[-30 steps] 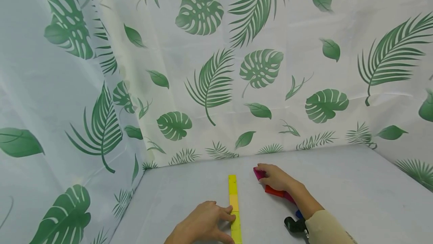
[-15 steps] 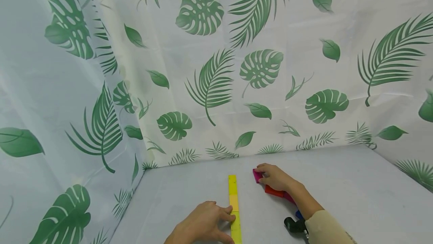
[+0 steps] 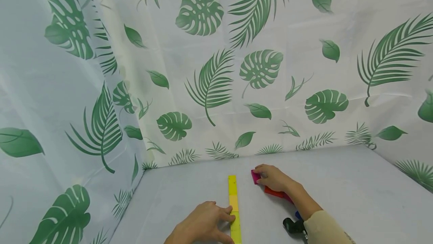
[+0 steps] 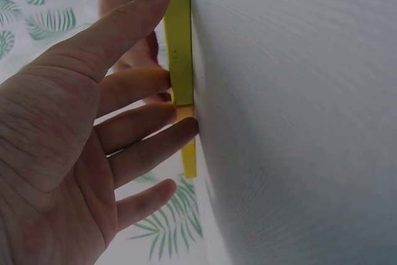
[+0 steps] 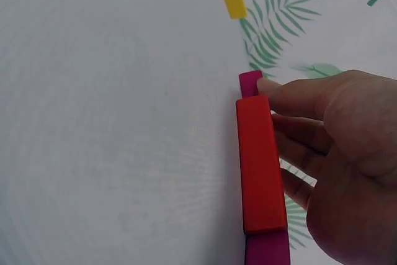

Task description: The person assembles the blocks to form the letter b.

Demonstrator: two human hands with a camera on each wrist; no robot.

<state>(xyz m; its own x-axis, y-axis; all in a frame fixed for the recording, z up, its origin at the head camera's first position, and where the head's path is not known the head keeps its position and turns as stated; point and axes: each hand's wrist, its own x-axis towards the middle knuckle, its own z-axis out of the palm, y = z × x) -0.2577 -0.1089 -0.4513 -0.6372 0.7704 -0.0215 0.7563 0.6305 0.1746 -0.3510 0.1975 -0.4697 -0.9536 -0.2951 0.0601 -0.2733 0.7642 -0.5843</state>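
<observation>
Pinching side: your right hand [image 3: 275,178] had thumb and fingertips narrowed on a small smooth magenta block [image 3: 255,177], far end of the right row.
Magenta block: sat on or just over the white table surface [image 3: 189,184], right of the yellow strip, well apart from it. Contact with the table couldn't be told.
Red neighbour: a rectangular glossy-faced red block [image 5: 260,166] lay just nearer you, a purple-magenta block [image 5: 268,249] at its near end. Your fingers hid whether magenta met red.
Yellow strip: three bar-shaped blocks, bright yellow [image 3: 232,184], orange-yellow [image 3: 233,202] and yellow-green [image 3: 236,231], stood end to end in a straight line.
Left hand: your left hand [image 3: 206,221] had its fingers spread and fairly straight, thumb and fingertips touching the strip's left side, not wrapped round it.
Handling: blocks looked light, stiff and hard to damage; wood or plastic, couldn't tell. Smooth faces probably slid easily, so a row likely skewed if nudged.
Best hold: opposite long sides, mid-length, leaving the end faces free.
</observation>
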